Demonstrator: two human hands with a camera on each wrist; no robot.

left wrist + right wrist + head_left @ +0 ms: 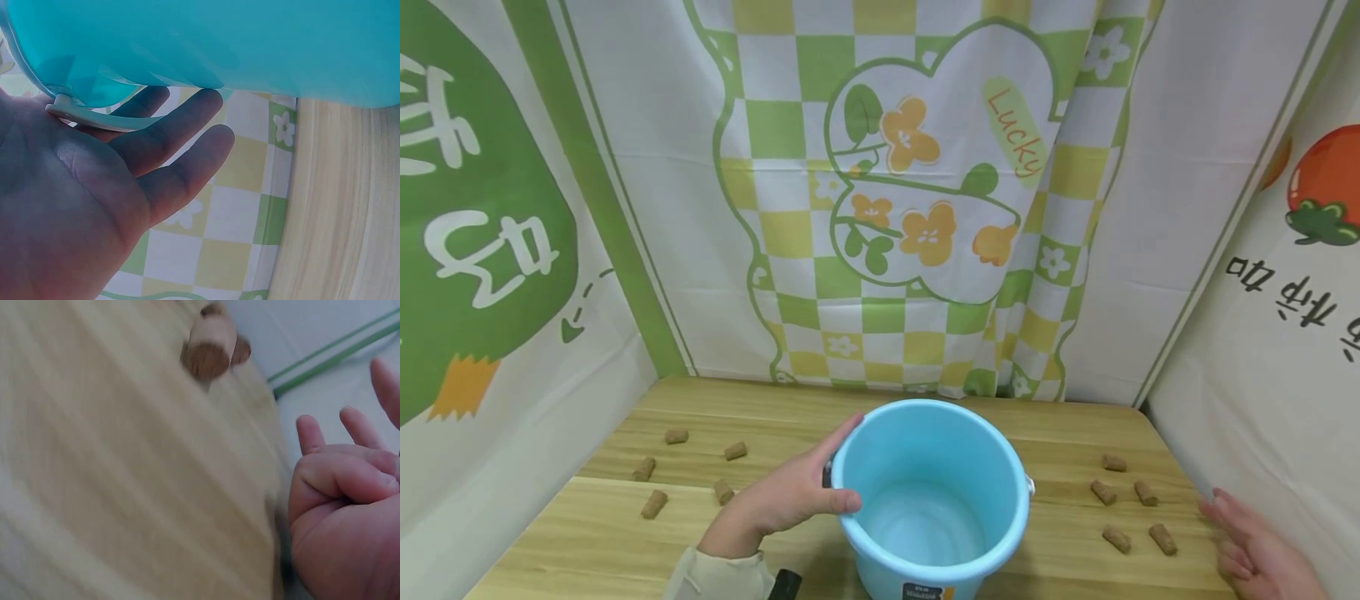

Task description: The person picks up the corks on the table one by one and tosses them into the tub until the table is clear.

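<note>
A light-blue plastic bucket (928,575) stands upright at the front middle of the table, and no objects show inside it. My left hand (793,492) holds its left rim, thumb over the edge and fingers along the outer wall. In the left wrist view, fingertips touch the bucket wall (275,44) near the pale handle (94,117). At the table's right edge my right hand (1262,546) is held in the air with nothing in it, some fingers extended and some bent. Nearest to it lies a cork (1162,539) in a group of several corks.
More corks (654,504) are scattered on the left side of the wooden table (580,533). A checked curtain (917,333) hangs behind the back edge, and printed cloth walls (1247,400) enclose both sides.
</note>
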